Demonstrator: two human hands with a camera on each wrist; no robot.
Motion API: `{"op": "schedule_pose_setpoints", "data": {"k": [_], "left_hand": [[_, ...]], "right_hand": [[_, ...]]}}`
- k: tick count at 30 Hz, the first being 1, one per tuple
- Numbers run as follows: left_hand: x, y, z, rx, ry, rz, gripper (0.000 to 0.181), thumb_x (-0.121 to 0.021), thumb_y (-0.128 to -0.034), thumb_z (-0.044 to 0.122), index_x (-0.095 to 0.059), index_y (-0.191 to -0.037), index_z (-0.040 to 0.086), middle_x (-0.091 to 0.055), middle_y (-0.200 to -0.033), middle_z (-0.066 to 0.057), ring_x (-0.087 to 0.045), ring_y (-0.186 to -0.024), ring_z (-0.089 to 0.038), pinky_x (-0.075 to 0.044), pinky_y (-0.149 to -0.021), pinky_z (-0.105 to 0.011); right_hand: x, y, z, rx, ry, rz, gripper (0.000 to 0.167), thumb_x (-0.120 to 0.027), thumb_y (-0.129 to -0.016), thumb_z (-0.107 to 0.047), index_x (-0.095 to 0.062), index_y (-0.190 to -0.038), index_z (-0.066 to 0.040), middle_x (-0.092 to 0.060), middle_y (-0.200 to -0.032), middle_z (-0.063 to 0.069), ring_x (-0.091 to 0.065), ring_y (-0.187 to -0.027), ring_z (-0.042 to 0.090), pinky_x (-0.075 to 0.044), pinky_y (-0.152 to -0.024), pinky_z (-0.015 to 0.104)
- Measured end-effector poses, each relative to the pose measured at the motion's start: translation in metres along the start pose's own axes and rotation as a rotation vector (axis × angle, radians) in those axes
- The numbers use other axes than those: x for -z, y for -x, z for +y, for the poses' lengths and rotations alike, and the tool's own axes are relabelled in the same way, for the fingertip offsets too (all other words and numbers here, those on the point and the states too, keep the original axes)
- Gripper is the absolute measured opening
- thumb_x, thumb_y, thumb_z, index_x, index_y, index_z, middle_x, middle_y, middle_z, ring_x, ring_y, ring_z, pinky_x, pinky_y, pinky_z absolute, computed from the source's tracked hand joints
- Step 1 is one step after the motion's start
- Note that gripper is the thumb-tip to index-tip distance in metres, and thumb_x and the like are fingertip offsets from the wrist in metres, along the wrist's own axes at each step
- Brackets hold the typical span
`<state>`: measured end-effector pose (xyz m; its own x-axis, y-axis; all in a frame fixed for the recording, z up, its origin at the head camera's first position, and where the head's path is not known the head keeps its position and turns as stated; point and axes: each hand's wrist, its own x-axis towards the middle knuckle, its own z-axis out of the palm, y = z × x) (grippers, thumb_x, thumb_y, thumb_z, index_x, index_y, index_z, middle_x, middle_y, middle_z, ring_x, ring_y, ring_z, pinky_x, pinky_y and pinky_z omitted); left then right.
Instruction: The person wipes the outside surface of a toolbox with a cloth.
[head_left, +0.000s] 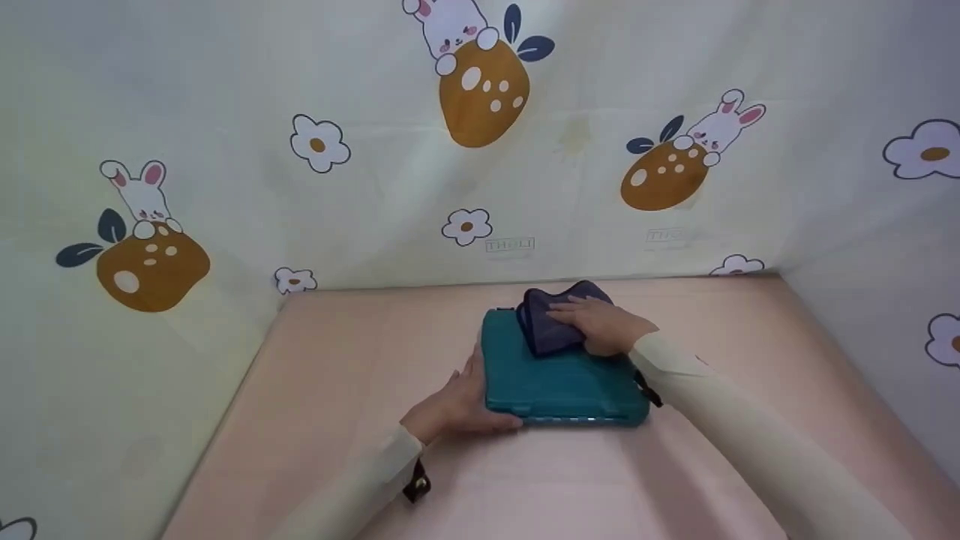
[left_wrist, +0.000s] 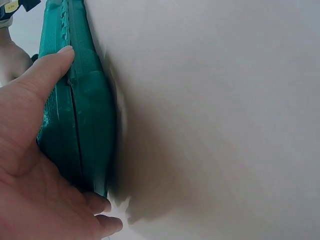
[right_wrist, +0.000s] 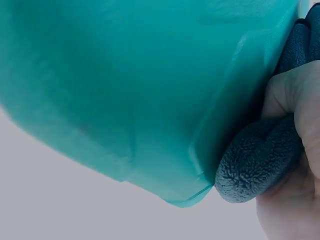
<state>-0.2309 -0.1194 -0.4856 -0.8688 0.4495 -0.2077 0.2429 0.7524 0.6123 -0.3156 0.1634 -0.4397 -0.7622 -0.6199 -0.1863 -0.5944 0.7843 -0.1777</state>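
Note:
A teal plastic case [head_left: 570,386] lies closed and flat on the table, its hinged edge facing me. My left hand [head_left: 466,401] holds its near left corner; in the left wrist view the thumb [left_wrist: 52,65] lies along the hinged edge and the fingers reach round the side. On the lid's far part, my right hand [head_left: 604,324] presses a folded dark blue cloth [head_left: 544,322]. The right wrist view shows the fleecy cloth [right_wrist: 257,162] bunched between thumb and palm, beside the case's edge. Most of the right fingertips are hidden there.
The pale pinkish table [head_left: 360,375] spreads around the case. Behind it and at both sides hangs a light curtain [head_left: 375,210] printed with rabbits, fruits and flowers. A dark strap [head_left: 418,482] hangs at the left wrist, another [head_left: 646,390] near the right forearm.

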Motion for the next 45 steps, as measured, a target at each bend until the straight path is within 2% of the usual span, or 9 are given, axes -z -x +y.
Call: {"op": "schedule_pose_setpoints", "data": {"k": [5,13,24,32,45], "left_hand": [[-0.001,0.001,0.001,-0.001,0.004,0.004,0.142,-0.081,-0.0760,0.064,0.019,-0.158,0.007,-0.005,-0.167,-0.016,-0.022,-0.148,-0.030,-0.009,-0.119,-0.054],[-0.004,0.000,0.002,0.002,0.003,0.002,0.140,-0.079,-0.0767,0.066,0.019,-0.159,0.010,-0.005,-0.167,-0.015,-0.024,-0.148,-0.030,-0.009,-0.119,-0.053],[-0.005,0.000,0.005,-0.013,-0.006,0.010,0.139,-0.079,-0.0777,0.064,0.019,-0.159,0.010,-0.006,-0.167,-0.015,-0.024,-0.148,-0.030,-0.008,-0.119,-0.053],[-0.006,-0.001,0.006,-0.040,0.002,0.001,0.136,-0.079,-0.0802,0.061,0.020,-0.158,0.008,-0.004,-0.168,-0.015,-0.019,-0.150,-0.030,-0.010,-0.118,-0.056],[-0.006,-0.001,0.007,-0.052,-0.002,0.017,0.136,-0.079,-0.0804,0.060,0.021,-0.158,0.011,-0.001,-0.168,-0.014,-0.019,-0.150,-0.032,-0.010,-0.117,-0.059]], "right_hand": [[-0.004,0.009,0.010,0.011,-0.014,0.026,0.077,-0.052,-0.088,0.015,-0.035,-0.159,-0.009,-0.027,-0.164,0.012,-0.014,-0.151,0.039,-0.014,-0.118,0.056],[-0.005,0.023,0.021,-0.023,-0.058,0.035,0.082,-0.053,-0.086,0.017,-0.031,-0.160,-0.009,-0.021,-0.166,0.015,-0.009,-0.150,0.043,-0.013,-0.116,0.059],[-0.004,0.035,0.027,-0.068,-0.044,0.012,0.084,-0.056,-0.092,0.011,-0.024,-0.163,-0.020,-0.013,-0.168,0.012,-0.004,-0.151,0.043,-0.013,-0.116,0.061],[-0.004,0.046,0.036,-0.020,-0.019,0.038,0.087,-0.058,-0.089,0.015,-0.024,-0.163,-0.014,-0.014,-0.167,0.017,-0.006,-0.149,0.047,-0.014,-0.115,0.063],[-0.007,0.062,0.045,-0.063,-0.061,0.053,0.090,-0.059,-0.088,0.017,-0.018,-0.163,-0.010,-0.014,-0.166,0.020,-0.007,-0.148,0.050,-0.016,-0.112,0.066]]}}
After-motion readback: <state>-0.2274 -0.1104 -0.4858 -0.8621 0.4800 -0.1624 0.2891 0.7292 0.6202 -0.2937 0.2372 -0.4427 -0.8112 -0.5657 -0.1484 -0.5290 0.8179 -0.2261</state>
